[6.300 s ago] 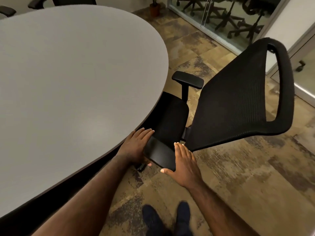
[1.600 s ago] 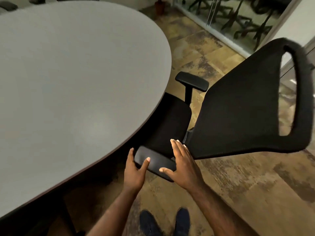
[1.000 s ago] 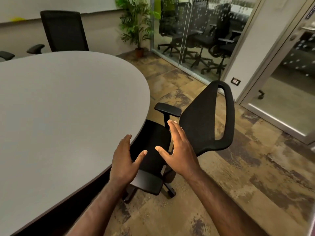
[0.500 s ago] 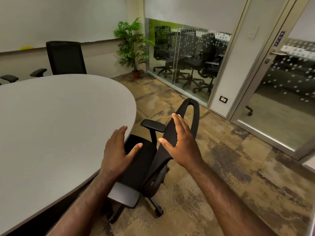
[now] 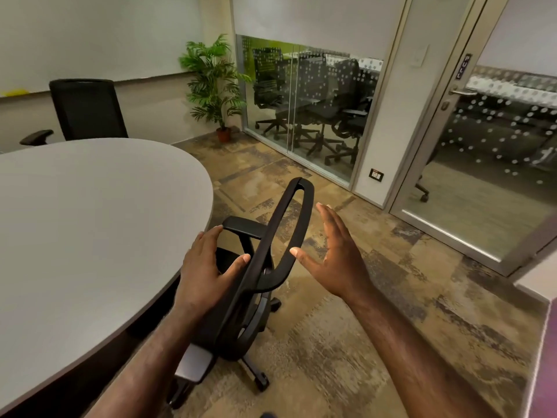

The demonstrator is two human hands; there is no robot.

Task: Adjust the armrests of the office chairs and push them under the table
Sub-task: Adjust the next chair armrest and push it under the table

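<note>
Both hands are raised in front of the person with fingers spread and holding nothing. The left hand (image 5: 205, 267) sits just left of the chair (image 5: 262, 267), its thumb reaching toward the edge of the backrest (image 5: 280, 224); whether it touches cannot be told. The right hand (image 5: 334, 254) is on the other side of the backrest, palm turned toward it, close but apart. The chair stands between the two hands, seen nearly edge-on, its seat partly tucked beneath the rim of the table (image 5: 90, 224) that spreads out to the left of the left hand. One armrest (image 5: 242, 227) shows just beyond the left fingertips; the other armrest (image 5: 194, 363) lies below the left forearm, near the table's edge. Beyond the table stands a second chair (image 5: 87, 110), with a potted plant (image 5: 215, 86) in the corner.
</note>
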